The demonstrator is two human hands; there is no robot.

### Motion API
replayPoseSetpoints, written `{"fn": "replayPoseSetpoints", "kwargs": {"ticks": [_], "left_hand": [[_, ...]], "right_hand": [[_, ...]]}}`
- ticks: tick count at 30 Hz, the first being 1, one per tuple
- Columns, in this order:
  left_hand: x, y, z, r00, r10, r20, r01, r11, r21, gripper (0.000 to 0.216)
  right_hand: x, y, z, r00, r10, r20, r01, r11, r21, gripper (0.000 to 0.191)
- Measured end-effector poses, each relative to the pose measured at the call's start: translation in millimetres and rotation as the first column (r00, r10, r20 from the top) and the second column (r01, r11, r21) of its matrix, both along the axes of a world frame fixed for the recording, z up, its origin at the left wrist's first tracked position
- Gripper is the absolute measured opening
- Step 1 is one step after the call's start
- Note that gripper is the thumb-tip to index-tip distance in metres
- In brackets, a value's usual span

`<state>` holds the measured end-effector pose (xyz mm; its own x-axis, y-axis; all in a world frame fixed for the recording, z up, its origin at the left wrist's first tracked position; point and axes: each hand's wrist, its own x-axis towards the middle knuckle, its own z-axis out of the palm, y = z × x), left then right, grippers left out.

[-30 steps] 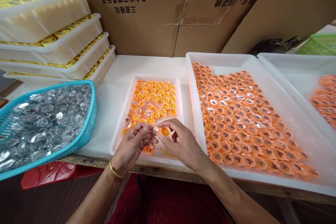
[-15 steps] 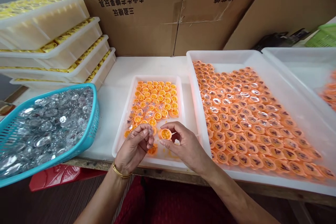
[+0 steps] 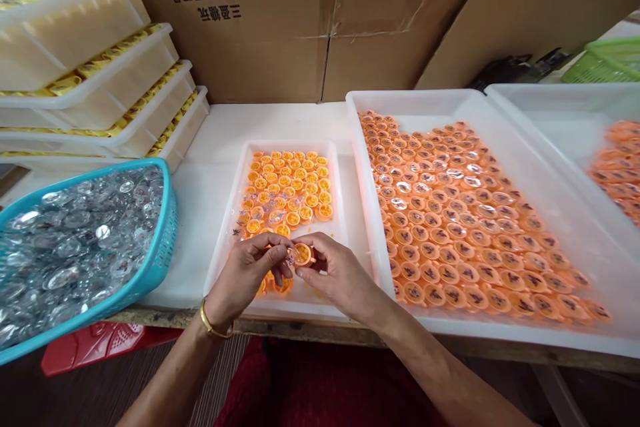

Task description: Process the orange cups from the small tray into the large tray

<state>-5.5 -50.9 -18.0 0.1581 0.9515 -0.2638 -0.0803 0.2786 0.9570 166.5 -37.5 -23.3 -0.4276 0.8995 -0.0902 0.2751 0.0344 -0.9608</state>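
Observation:
Over the front of the small white tray (image 3: pixel 341 213), my right hand (image 3: pixel 336 275) grips a small orange cup (image 3: pixel 303 255) with yellow bits inside, its mouth tilted toward me. My left hand (image 3: pixel 256 268) pinches a clear plastic lid (image 3: pixel 292 255) against the left side of the cup's mouth. Whether the lid is seated on the rim I cannot tell. Below and beyond my hands, rows of orange cups (image 3: pixel 299 173) filled with yellow bits stand in the tray. A few clear lids (image 3: pixel 277 216) lie on top of them.
At left, a blue basket (image 3: pixel 169 213) holds many clear lids. Behind it rise stacked white trays (image 3: pixel 165 47) of yellow pieces. To the right, a large white tray (image 3: pixel 367 213) holds lidded orange cups, with another tray (image 3: pixel 555 113) beside it. Cardboard boxes (image 3: pixel 280 60) line the back.
My left hand has brought the clear lid rightward to the cup, and the two hands now meet. The cup has shifted slightly left. The whole view has shifted a little.

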Motion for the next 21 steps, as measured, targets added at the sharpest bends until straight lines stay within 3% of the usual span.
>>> {"fn": "replayPoseSetpoints", "kwargs": {"ticks": [5, 11, 17, 21], "left_hand": [[1, 11, 12.1, 0.974, -0.062, -0.218, 0.08, 0.994, 0.077, 0.015], [10, 12, 12.3, 0.937, -0.052, -0.345, 0.113, 0.981, 0.159, 0.014], [14, 17, 14.4, 0.969, -0.046, -0.243, 0.051, 0.999, 0.012, 0.023], [13, 19, 12.3, 0.973, -0.058, -0.225, 0.056, 0.998, -0.015, 0.024]], "right_hand": [[0, 1, -2.7, 0.999, 0.0, 0.046, -0.002, 0.999, 0.047, 0.024], [-1, 2, -2.6, 0.995, -0.011, 0.094, 0.004, 0.997, 0.079, 0.014], [-3, 1, -1.4, 0.998, -0.03, 0.062, 0.024, 0.995, 0.092, 0.027], [-2, -3, -2.4, 0.999, -0.016, -0.047, 0.015, 1.0, -0.008, 0.035]]}}
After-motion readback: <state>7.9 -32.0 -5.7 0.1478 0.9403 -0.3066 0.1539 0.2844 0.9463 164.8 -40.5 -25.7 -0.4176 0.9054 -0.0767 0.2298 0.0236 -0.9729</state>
